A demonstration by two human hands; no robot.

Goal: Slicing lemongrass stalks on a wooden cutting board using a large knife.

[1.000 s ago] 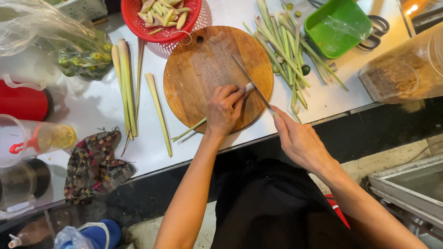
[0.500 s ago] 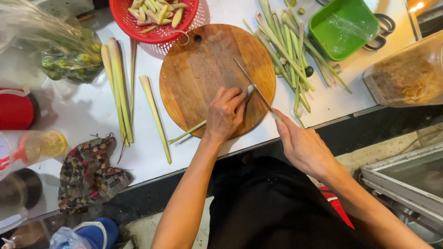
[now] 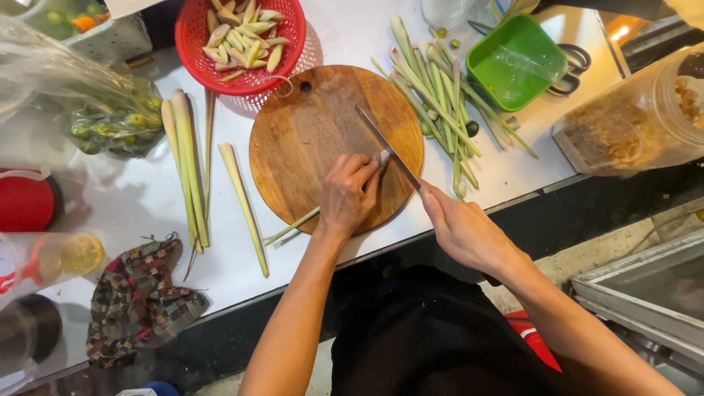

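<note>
Two bare hands work over a round wooden cutting board [image 3: 323, 139] on a white table [image 3: 132, 205], seen from the head camera looking down. The left hand [image 3: 350, 194] lies on the board with its fingers curled down, pressing on a lemongrass stalk [image 3: 293, 226]; the stalk's thin green end sticks out past the board's near edge. The right hand [image 3: 463, 233] is closed tight around the handle of a long knife [image 3: 387, 148], and the blade lies slanted across the board, just beside the left fingertips. More lemongrass stalks [image 3: 187, 158] lie left of the board, and a bigger bunch [image 3: 440, 95] lies to its right. Cut pieces fill a red basket [image 3: 198, 51] touching the board's far edge. Near the bunch sits a green tub [image 3: 513, 62].
</note>
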